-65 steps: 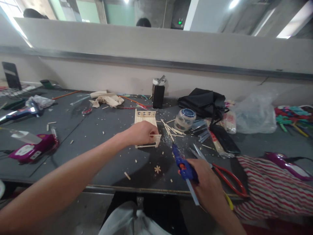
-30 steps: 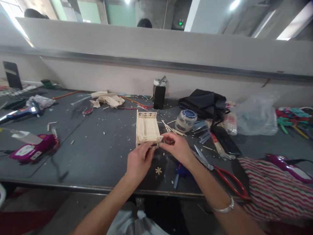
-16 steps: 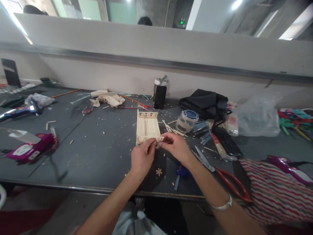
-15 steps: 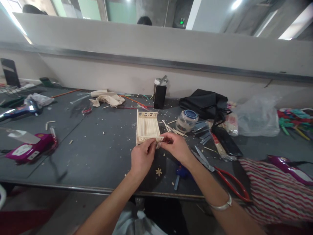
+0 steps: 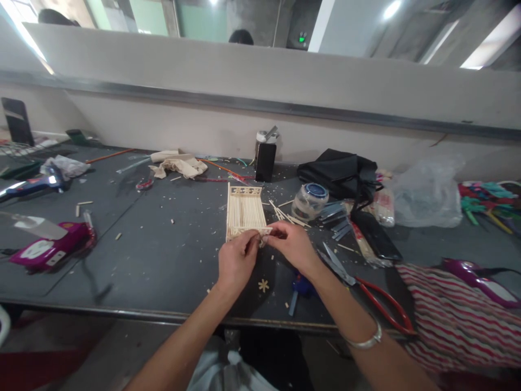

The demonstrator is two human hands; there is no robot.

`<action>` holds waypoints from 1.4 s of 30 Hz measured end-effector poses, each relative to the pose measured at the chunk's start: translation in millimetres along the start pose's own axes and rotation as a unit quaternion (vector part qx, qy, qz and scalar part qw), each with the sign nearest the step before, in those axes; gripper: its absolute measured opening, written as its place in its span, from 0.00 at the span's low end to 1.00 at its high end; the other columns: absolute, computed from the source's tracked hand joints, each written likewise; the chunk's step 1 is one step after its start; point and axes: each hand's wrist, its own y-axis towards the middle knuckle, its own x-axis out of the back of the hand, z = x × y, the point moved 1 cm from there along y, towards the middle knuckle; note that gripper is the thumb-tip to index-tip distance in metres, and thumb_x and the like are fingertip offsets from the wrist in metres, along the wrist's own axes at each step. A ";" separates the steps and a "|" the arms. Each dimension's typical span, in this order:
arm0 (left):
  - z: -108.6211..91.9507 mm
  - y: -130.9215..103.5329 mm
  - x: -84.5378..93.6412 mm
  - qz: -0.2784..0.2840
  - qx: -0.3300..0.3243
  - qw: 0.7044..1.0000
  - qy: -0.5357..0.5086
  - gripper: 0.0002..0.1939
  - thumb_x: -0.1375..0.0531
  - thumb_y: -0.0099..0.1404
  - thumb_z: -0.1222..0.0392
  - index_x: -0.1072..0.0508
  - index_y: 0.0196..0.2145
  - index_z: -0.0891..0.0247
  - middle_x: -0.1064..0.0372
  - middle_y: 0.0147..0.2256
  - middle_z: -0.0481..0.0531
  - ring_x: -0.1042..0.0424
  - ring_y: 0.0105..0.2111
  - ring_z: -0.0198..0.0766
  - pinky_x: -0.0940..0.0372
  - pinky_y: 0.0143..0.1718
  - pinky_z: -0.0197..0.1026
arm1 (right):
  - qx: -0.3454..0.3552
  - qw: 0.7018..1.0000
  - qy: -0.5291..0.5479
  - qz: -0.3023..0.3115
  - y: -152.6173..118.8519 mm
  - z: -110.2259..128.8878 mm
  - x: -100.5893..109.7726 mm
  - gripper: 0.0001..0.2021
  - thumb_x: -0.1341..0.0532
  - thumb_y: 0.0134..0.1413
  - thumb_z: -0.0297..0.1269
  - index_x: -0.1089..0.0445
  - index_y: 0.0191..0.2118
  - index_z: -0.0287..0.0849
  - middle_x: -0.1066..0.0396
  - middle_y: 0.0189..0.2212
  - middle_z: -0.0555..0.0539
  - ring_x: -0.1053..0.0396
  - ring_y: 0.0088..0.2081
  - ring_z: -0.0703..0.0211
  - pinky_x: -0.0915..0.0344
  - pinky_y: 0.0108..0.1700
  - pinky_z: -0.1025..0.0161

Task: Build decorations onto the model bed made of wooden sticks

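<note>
Gripping the stick frame [image 5: 246,210] at its near right corner, both hands [image 5: 237,263] close together.

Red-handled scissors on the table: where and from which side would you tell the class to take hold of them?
Probably by the red handles, from the near right side. The long handle loop points toward the person and the table's front edge, while the blades point away and look slightly parted, so this approach keeps fingers off the metal.
</note>
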 end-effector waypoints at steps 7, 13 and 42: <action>1.4 0.1 -0.2 -0.007 0.000 0.999 -0.033 0.09 0.44 0.64 0.64 0.23 0.39 0.60 0.22 0.34 0.49 0.24 0.32 0.36 0.34 0.35 0.35 | 0.015 1.000 0.010 0.018 -1.7 1.2 2.2 0.15 0.35 0.43 0.35 0.26 0.41 0.39 0.28 0.28 0.50 0.32 0.29 0.62 0.34 0.34 0.64; 2.7 1.2 -0.5 -0.005 -0.006 0.999 -0.046 0.10 0.44 0.65 0.64 0.24 0.40 0.59 0.22 0.36 0.49 0.24 0.34 0.37 0.33 0.37 0.36 | 0.028 0.999 0.005 0.027 -0.2 7.5 6.9 0.12 0.35 0.46 0.38 0.26 0.38 0.40 0.27 0.28 0.50 0.31 0.30 0.61 0.34 0.34 0.64; 1.9 0.9 0.6 -0.011 -0.013 0.999 -0.050 0.11 0.45 0.65 0.63 0.24 0.42 0.59 0.22 0.38 0.50 0.24 0.36 0.38 0.32 0.39 0.38 | 0.036 0.999 -0.007 0.019 4.4 7.6 5.6 0.07 0.36 0.48 0.36 0.24 0.35 0.41 0.23 0.30 0.48 0.27 0.32 0.58 0.32 0.37 0.62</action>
